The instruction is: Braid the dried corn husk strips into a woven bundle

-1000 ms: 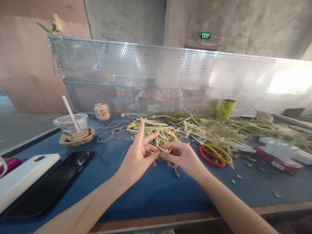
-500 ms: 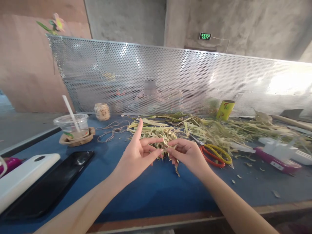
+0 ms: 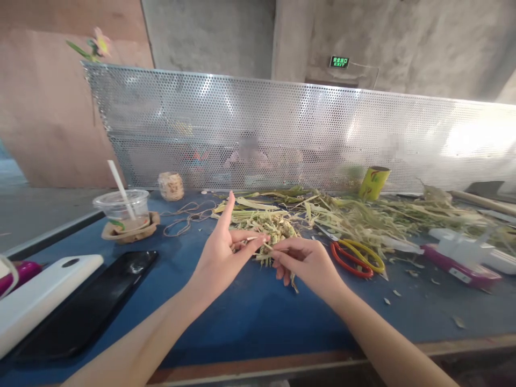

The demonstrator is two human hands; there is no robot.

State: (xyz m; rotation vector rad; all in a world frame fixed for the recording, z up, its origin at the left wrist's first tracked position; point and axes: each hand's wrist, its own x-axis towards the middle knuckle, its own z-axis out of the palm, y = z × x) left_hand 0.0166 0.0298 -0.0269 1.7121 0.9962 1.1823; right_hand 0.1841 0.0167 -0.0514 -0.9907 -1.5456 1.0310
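Between my two hands runs a thin pale strip of dried plant fibre (image 3: 266, 245). My left hand (image 3: 220, 252) pinches one part of it between thumb and fingers, with another finger pointing up. Thumb and fingertips of my right hand (image 3: 308, 260) close on the strip a little to the right and lower. Right behind the fingers is a tangled bunch of dried, shredded plant strips (image 3: 282, 223), partly hidden by them. Scissors with red and yellow handles (image 3: 355, 258) lie just right of my right hand, blades toward the plant pile.
Loose dried leaves (image 3: 350, 215) spread along the back right. At left are a plastic cup (image 3: 137, 201) in a cardboard holder, a black phone (image 3: 92, 301), a white device (image 3: 52, 295) and twine (image 3: 189, 217). A magenta power strip (image 3: 459, 266) lies right. A perforated metal screen (image 3: 258, 118) stands behind.
My fingertips have drawn slightly apart along the strip. The right hand has dropped a little, and the strip's loop that stood up between the fingers now lies flatter.
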